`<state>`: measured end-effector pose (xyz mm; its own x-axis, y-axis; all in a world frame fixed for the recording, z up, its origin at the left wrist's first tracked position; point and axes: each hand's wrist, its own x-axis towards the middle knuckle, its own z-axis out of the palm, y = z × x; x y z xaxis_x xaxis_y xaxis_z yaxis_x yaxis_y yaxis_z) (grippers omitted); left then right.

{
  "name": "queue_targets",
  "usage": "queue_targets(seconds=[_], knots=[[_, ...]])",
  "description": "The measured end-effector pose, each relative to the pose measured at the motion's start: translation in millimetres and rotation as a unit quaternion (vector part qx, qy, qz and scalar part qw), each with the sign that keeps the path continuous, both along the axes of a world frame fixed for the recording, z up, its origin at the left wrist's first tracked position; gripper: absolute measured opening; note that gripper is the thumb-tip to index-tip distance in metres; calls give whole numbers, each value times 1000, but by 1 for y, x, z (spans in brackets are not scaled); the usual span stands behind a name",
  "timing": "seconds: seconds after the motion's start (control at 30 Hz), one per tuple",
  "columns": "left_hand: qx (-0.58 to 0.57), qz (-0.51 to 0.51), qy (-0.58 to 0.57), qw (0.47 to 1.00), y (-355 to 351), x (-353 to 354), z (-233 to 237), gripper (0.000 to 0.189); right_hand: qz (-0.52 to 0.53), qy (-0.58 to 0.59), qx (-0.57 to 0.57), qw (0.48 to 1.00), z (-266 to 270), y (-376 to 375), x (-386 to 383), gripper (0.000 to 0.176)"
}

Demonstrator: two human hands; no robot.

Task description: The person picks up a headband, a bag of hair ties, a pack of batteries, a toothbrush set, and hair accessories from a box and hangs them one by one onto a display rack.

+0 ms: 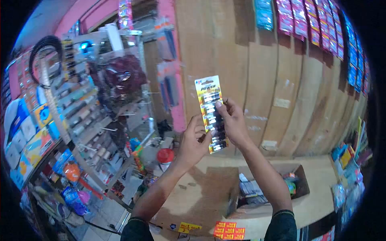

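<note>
A long yellow and white card of batteries (pixel 212 116), with "POWER" printed near its top, is held up almost upright before the wooden wall. My right hand (pixel 234 122) grips its right edge, the thumb lying over the front. On the lower left edge, my left hand (pixel 194 141) pinches the card between thumb and fingers. Several dark batteries sit in a column down the card. Its top end, with the hang hole, stands free above both hands.
Below the hands is a wooden counter (pixel 193 201) bearing an open cardboard box (pixel 232 197) with packets inside. A red-lidded container (pixel 165 156) stands left of it. Metal shelving with goods fills the left. Sachet strips (pixel 298 18) hang at the upper right.
</note>
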<state>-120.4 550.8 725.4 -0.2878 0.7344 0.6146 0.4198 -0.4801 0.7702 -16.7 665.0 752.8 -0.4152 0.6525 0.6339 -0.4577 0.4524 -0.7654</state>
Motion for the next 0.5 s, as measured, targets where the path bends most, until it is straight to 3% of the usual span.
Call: queue_targets(seconds=[0.1,0.23,0.27,0.5], knots=[[76,68,53,993,-13,-31,26,59,22,33,24,999,36,-16,-41,25],[71,139,72,985,-43,-68,65,64,110,94,42,989,77,-29,-100,25],[77,153,58,983,-52,-73,74,59,142,121,9,982,88,-37,-115,24],[124,258,108,952,-102,-123,115,49,244,141,56,958,170,-81,-199,29]])
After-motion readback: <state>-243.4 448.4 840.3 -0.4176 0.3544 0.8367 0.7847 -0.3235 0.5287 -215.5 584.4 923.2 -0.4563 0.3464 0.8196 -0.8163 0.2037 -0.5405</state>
